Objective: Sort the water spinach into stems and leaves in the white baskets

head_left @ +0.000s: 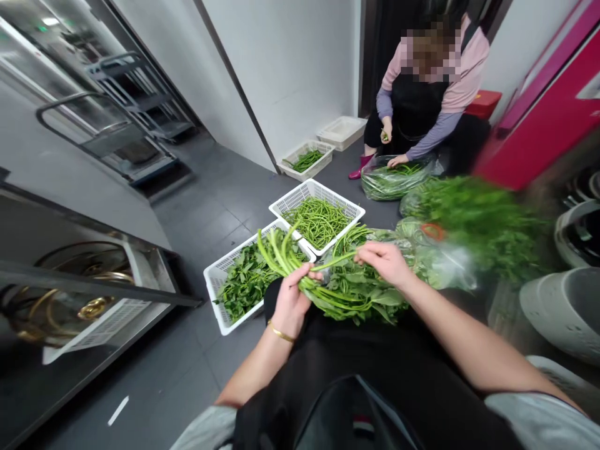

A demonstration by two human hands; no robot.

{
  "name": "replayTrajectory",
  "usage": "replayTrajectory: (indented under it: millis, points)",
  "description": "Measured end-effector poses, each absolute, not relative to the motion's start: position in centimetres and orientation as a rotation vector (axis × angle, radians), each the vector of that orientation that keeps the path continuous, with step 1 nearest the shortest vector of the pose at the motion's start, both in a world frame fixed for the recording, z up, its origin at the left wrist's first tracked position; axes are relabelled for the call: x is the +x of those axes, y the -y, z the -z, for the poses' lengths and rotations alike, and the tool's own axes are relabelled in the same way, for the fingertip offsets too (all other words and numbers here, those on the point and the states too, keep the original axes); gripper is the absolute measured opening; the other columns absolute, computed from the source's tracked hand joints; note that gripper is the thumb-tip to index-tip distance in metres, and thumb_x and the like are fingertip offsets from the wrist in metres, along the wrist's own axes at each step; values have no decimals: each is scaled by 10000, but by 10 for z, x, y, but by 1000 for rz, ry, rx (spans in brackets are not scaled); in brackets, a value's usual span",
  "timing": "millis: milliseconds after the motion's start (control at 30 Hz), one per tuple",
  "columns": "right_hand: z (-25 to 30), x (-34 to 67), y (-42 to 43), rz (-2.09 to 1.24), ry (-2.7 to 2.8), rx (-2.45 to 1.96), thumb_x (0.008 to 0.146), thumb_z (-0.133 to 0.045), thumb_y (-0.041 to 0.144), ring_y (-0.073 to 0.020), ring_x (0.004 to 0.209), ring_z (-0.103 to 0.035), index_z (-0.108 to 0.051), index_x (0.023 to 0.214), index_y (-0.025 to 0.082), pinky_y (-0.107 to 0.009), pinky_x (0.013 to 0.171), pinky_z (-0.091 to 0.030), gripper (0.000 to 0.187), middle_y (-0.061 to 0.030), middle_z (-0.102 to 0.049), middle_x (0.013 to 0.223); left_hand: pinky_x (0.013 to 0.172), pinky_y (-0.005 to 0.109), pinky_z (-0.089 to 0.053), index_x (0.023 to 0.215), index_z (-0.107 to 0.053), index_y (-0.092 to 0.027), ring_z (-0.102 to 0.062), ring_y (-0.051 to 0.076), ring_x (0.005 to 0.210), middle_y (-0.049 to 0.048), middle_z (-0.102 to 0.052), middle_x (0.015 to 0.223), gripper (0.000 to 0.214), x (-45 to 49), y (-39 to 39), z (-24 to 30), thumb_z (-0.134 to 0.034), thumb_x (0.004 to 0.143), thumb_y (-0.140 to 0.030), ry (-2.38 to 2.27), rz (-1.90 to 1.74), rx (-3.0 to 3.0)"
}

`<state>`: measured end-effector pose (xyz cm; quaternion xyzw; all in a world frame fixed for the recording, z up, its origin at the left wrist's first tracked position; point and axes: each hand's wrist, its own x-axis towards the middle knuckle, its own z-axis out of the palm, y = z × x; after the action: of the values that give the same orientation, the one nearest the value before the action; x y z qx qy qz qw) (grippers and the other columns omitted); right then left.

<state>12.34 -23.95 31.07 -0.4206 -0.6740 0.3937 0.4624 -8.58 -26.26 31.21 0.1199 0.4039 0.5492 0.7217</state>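
My left hand (291, 299) is closed round a bunch of leafy green stems (344, 301), whose bare ends stick up past my fingers and whose leaves lie over my lap. With a pinch, my right hand (383, 261) holds the end of a single green stem (340, 259) that reaches across to the bunch. Just beyond my left hand, a white basket (212, 284) holds picked leafy greens (246, 281). Behind it, touching or nearly so, another white basket (355, 215) holds cut green stems (319, 220).
Opposite me a person (422, 106) crouches, hands at a plastic bag of greens (391, 181). Feathery greens (478, 219) and bagged vegetables (440, 259) lie to my right, beside a white bucket (557, 306). Metal shelving (159, 312) and a trolley (110, 140) stand left.
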Motion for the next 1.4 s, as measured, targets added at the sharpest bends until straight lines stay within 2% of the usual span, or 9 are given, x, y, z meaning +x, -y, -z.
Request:
replayTrajectory:
  millis: [167, 333, 600, 733, 867, 1000, 1100, 1267, 1400]
  points:
    - [-294, 126, 215, -1134, 925, -1177, 714, -628, 401, -107, 498, -541, -604, 604, 163, -233, 498, -456, 263, -7, -603, 551, 633, 274, -520, 764, -647, -113, -667, 175, 610, 19, -653, 585, 162, -52, 273, -309, -726, 659, -208, -893, -1242, 455]
    - [-317, 163, 197, -795, 1085, -1201, 878, -408, 394, -73, 353, -327, -456, 537, 222, -185, 314, -240, 384, 77, -359, 400, 680, 303, -527, 736, -640, -146, -673, 189, 617, -4, -631, 553, 143, -61, 277, -311, -734, 660, -222, -892, -1346, 658]
    - [-342, 112, 248, -576, 2491, -871, 850, -547, 285, -101, 545, -469, -658, 724, 149, -215, 481, -313, 216, -31, -581, 675, 614, 295, -524, 718, -658, -123, -652, 182, 573, 12, -621, 542, 138, -79, 277, -306, -728, 641, -214, -796, -1177, 600]
    - [-336, 115, 231, -865, 2050, -869, 865, -506, 398, -89, 499, -443, -628, 672, 177, -214, 483, -350, 318, 5, -524, 587, 589, 255, -507, 710, -641, -126, -622, 140, 558, -9, -583, 521, 96, -74, 275, -306, -699, 662, -186, -748, -1195, 424]
    - [-346, 168, 216, -785, 1415, -1117, 858, -431, 555, -70, 411, -303, -578, 719, 209, -193, 365, -226, 400, 22, -499, 588, 609, 269, -516, 718, -616, -143, -628, 142, 618, -8, -579, 555, 44, -86, 263, -305, -651, 714, -170, -747, -1306, 221]
    - [-361, 184, 237, -668, 1742, -1352, 843, -538, 453, -97, 500, -445, -594, 732, 210, -223, 476, -337, 273, 2, -577, 636, 608, 275, -522, 729, -603, -158, -632, 148, 651, 16, -603, 614, 54, -103, 254, -306, -616, 766, -195, -769, -1318, 160]
    - [-350, 148, 252, -755, 2330, -1259, 815, -597, 406, -136, 588, -537, -651, 860, 211, -250, 559, -366, 208, -11, -644, 698, 618, 292, -527, 739, -609, -170, -633, 156, 670, 42, -644, 702, 32, -105, 256, -311, -611, 759, -193, -727, -1280, 211]
    - [-338, 113, 245, -1044, 2572, -910, 868, -516, 311, -125, 634, -558, -684, 800, 150, -241, 600, -360, 243, -38, -659, 730, 801, 369, -519, 773, -616, -196, -595, 236, 1042, 49, -658, 1069, 81, -108, 263, -313, -639, 699, -171, -634, -1331, 369]
    - [-357, 134, 232, -1563, 2317, -752, 835, -559, 400, -90, 571, -505, -669, 748, 113, -215, 565, -354, 319, -13, -620, 653, 740, 315, -510, 728, -617, -173, -630, 172, 815, 31, -673, 871, 94, -115, 264, -309, -675, 657, -155, -702, -1359, 395]
